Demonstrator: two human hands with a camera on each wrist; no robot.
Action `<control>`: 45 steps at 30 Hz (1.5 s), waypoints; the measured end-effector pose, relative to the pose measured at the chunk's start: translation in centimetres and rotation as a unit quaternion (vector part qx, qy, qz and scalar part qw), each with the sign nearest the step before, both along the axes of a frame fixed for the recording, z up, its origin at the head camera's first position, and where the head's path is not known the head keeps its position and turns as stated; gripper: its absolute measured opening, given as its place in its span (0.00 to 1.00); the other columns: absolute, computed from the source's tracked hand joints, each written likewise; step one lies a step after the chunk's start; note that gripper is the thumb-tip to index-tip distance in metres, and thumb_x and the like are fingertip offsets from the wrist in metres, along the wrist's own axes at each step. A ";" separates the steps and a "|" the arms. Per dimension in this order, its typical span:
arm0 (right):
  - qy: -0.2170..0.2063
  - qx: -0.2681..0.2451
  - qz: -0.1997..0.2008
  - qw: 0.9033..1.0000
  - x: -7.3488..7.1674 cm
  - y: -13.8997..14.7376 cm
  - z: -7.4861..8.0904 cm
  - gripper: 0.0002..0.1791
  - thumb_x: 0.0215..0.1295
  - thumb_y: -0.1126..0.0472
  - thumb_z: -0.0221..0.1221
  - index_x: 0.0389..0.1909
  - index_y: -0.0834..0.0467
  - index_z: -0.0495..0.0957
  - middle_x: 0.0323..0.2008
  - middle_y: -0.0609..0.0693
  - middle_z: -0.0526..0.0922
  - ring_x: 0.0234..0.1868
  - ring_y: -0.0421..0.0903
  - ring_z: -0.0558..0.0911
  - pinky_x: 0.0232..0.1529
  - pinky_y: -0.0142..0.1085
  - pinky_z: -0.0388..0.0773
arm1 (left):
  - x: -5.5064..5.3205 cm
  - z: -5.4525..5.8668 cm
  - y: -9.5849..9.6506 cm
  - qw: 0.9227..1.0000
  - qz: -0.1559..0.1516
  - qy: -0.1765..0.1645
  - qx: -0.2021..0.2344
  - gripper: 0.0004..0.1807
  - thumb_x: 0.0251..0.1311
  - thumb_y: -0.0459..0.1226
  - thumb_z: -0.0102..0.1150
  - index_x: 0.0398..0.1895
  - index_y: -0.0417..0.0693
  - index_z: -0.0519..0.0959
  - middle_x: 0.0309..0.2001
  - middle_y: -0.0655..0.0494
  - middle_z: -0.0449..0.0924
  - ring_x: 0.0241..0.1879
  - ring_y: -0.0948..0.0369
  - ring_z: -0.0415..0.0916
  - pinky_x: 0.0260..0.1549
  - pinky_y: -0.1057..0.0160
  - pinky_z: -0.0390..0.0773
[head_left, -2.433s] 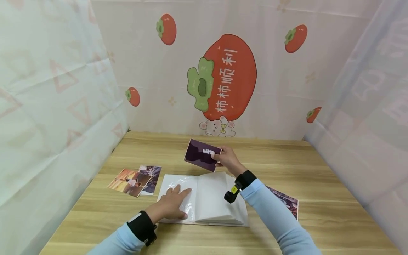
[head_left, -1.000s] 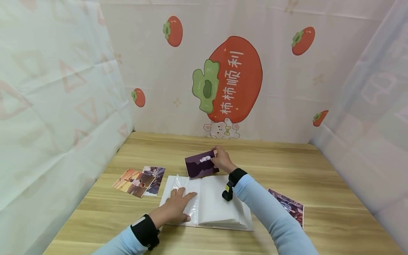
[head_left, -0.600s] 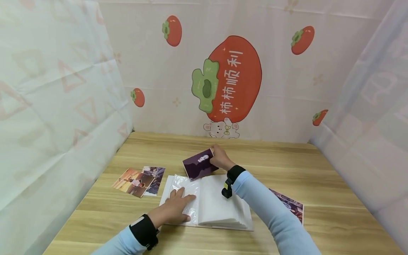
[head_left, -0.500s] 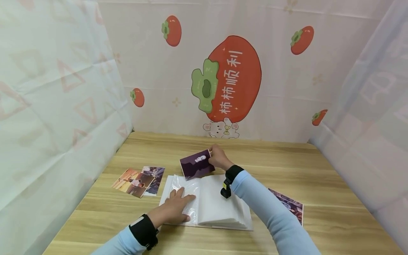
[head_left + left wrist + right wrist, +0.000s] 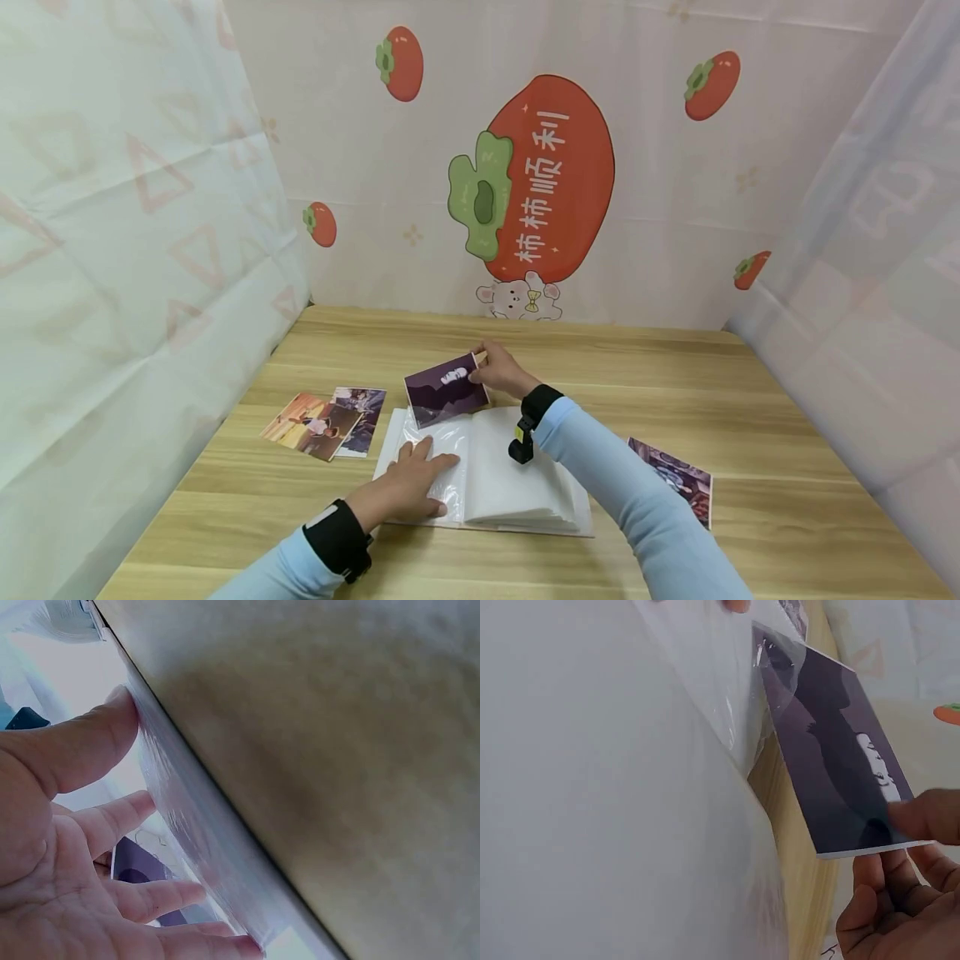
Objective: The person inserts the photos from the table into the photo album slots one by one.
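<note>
A photo album [image 5: 517, 475] lies spread on the wooden table, with a clear plastic sleeve on its left page. My left hand [image 5: 408, 483] rests on that page, fingers extended and spread. Between thumb and fingers, my right hand [image 5: 501, 369] pinches the right end of a dark purple photo [image 5: 446, 390] with a pale face on it. In the right wrist view, the far corner of the photo [image 5: 832, 750] lies under the clear plastic at the sleeve's mouth [image 5: 776, 664]. The photo is tilted, above the album's far edge.
Left of the album, an orange photo [image 5: 313, 427] overlaps a purple one [image 5: 363, 417]. Another photo [image 5: 678, 479] lies to the right, partly hidden by my right sleeve. Printed cloth walls [image 5: 360, 250] enclose the table [image 5: 637, 367] at the back and both sides.
My right hand has moved the dark photo leftward and toward the album, turning it, and its lower left corner now meets the sleeve. The left hand has stayed on the page.
</note>
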State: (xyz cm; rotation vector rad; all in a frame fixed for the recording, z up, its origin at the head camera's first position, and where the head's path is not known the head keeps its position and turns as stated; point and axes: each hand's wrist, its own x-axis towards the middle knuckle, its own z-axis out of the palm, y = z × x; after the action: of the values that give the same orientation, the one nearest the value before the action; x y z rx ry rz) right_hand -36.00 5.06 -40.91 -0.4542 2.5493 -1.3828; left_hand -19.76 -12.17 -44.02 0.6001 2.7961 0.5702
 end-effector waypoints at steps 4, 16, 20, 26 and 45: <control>0.018 0.032 0.004 0.999 -0.2 -0.1 -0.3 0.23 0.58 0.77 0.53 0.55 0.64 0.69 0.40 0.56 0.72 0.34 0.48 0.72 0.30 0.34 0.72 | 0.1 0.0 0.0 1.000 0.002 -0.002 0.000 0.35 0.46 0.42 0.70 0.61 0.48 0.70 0.65 0.29 0.52 0.60 0.28 0.49 0.48 0.30 0.57; 0.095 0.086 -0.036 0.991 -1.3 -0.5 -0.5 0.13 0.58 0.77 0.52 0.43 0.65 0.72 0.36 0.57 0.74 0.35 0.50 0.73 0.32 0.38 0.73 | 0.1 0.1 -0.2 1.000 0.000 0.002 -0.001 0.34 0.47 0.43 0.69 0.61 0.48 0.71 0.65 0.30 0.52 0.60 0.29 0.49 0.49 0.31 0.58; 0.105 0.095 -0.033 0.989 -1.5 -1.0 -0.6 0.16 0.58 0.78 0.49 0.44 0.63 0.75 0.41 0.56 0.76 0.36 0.48 0.74 0.34 0.37 0.74 | 0.2 0.3 -0.2 1.000 0.000 0.001 -0.004 0.34 0.47 0.43 0.69 0.60 0.47 0.71 0.64 0.30 0.53 0.60 0.29 0.49 0.48 0.31 0.58; 0.097 0.079 -0.024 0.992 -1.3 -1.4 -0.8 0.18 0.56 0.79 0.50 0.46 0.64 0.75 0.47 0.59 0.75 0.42 0.52 0.75 0.38 0.39 0.75 | 0.1 0.4 -0.1 1.000 -0.001 -0.004 -0.010 0.34 0.47 0.43 0.69 0.60 0.48 0.71 0.65 0.30 0.53 0.60 0.31 0.50 0.48 0.31 0.59; 0.041 0.100 0.036 0.994 -0.5 -2.5 -1.1 0.25 0.57 0.80 0.47 0.52 0.59 0.76 0.56 0.57 0.72 0.47 0.53 0.73 0.41 0.40 0.74 | 0.0 0.3 -0.1 1.000 0.000 -0.014 -0.008 0.35 0.47 0.43 0.69 0.61 0.48 0.70 0.63 0.25 0.50 0.60 0.29 0.49 0.48 0.31 0.59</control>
State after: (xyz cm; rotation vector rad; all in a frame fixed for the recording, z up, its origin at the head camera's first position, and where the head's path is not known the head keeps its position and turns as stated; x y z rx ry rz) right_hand -36.51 2.59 -42.04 -0.5704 2.6737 -1.0927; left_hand -19.76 -12.27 -43.70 0.5846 2.7728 0.5523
